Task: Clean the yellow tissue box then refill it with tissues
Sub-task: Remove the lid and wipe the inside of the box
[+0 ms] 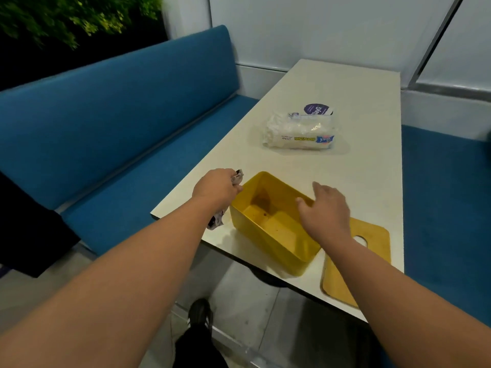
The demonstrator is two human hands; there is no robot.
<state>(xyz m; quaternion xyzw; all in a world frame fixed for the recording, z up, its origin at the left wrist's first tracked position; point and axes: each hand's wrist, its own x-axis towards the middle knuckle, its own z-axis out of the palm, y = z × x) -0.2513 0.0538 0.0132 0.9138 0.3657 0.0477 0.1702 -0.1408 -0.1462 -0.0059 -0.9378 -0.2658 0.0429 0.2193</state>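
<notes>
On the white table (353,166), her left hand (216,188) is gripping a crumpled cloth (216,221); right hand (325,212), fingers relaxed, is reaching for the light, rigid yellow plastic tissue box (268,235), probably best held by its rim.

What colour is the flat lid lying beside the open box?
Light wooden tan flat lid with an oval slot, seen in the head view.

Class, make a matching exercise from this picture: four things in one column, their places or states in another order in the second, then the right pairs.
Things
1. yellow tissue box
2. wooden lid
3. tissue pack
4. left hand

States
A. grips a crumpled cloth
B. open, no tissues inside
C. flat on the table, right of the box
D. farther along the table

Pairs: 1-B, 2-C, 3-D, 4-A
</notes>
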